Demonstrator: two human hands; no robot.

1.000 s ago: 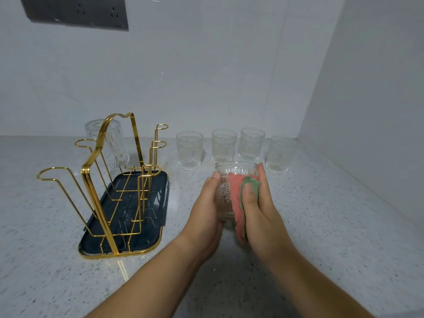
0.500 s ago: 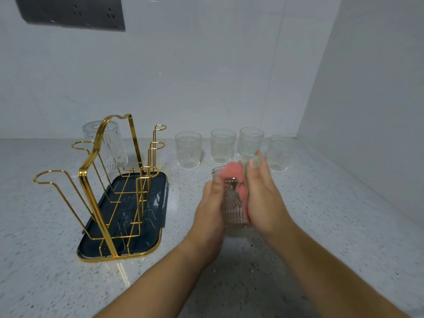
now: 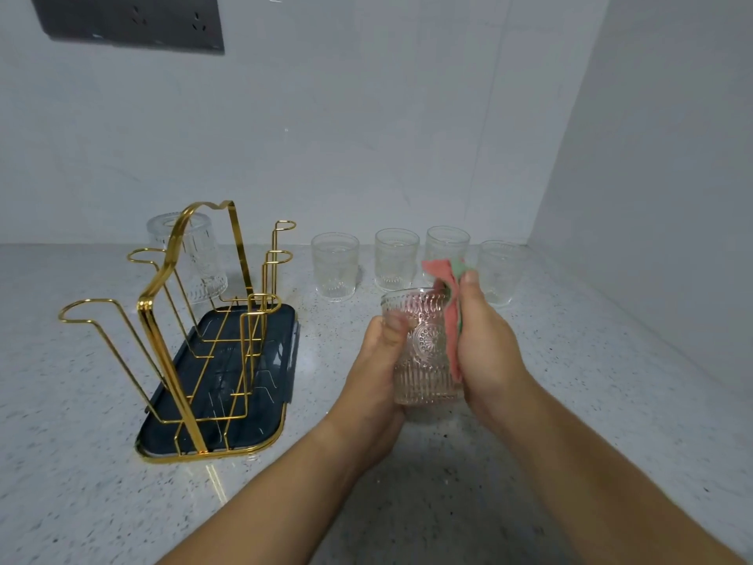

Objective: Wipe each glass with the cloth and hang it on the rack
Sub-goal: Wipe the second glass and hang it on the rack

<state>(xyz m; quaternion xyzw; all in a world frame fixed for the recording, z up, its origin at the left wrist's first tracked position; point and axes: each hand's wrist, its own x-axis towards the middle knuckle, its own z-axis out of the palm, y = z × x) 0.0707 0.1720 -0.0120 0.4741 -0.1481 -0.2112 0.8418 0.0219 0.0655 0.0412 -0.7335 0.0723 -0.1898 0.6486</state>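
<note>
Above the worktop (image 3: 611, 401), the left hand (image 3: 375, 360) clamps its grip on a glass (image 3: 426, 348); the right hand (image 3: 485, 348) clamps the cloth (image 3: 451, 340) against it.

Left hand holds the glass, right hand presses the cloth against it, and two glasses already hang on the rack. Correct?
No: head view shows only one hung glass on the rack. Left hand on held glass, right hand on cloth: correct.
</note>
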